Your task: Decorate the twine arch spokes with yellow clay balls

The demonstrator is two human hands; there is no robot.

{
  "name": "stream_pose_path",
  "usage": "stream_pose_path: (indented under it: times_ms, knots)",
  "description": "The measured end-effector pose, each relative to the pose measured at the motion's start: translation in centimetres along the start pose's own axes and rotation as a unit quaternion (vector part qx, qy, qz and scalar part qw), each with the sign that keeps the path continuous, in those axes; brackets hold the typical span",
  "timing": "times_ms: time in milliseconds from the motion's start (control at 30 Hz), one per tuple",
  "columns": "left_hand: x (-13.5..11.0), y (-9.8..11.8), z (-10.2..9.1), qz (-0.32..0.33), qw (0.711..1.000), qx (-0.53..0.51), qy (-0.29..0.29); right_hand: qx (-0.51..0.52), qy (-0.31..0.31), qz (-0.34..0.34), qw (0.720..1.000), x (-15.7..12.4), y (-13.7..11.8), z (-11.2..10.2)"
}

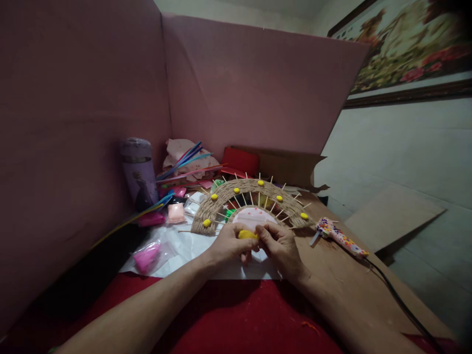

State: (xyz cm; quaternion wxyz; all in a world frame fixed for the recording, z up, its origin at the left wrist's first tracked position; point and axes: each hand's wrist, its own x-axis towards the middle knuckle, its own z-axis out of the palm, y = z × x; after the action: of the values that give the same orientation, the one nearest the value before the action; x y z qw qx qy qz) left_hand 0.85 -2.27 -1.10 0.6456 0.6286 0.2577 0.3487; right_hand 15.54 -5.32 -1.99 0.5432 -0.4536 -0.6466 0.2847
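Note:
A lump of yellow modelling clay [248,235] is pinched between my two hands, low in the middle of the view. My left hand [229,244] grips its left side, while the fingers of my right hand [280,246] close on its right end. Just beyond them lies a half-ring fan shape wound with brown twine [248,191], with thin wooden sticks poking out around it. Several yellow clay dots [236,190] sit on the twine. A pale pink half-disc [254,216] forms its centre, partly hidden behind my hands.
A glue gun [341,238] with a floral pattern and black cord lies at right on brown board. At left stand a purple tumbler [139,172], bagged pink clay [147,258] and pipe cleaners [188,161]. White paper [184,250] lies underneath; pink panels [254,88] rise behind.

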Motion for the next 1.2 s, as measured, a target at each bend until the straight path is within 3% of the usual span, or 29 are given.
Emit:
stream_pose_path:
  times_ms: [733,1200]
  knots:
    - [-0.06,-0.2,0.08,0.007,0.999,-0.029,0.019,0.034,-0.001,0.013,0.999,-0.12,-0.43,-0.02]
    - [-0.02,-0.52,0.0,0.002,0.999,0.004,0.045,0.015,0.009,-0.006,1.0,0.01,0.22,-0.08]
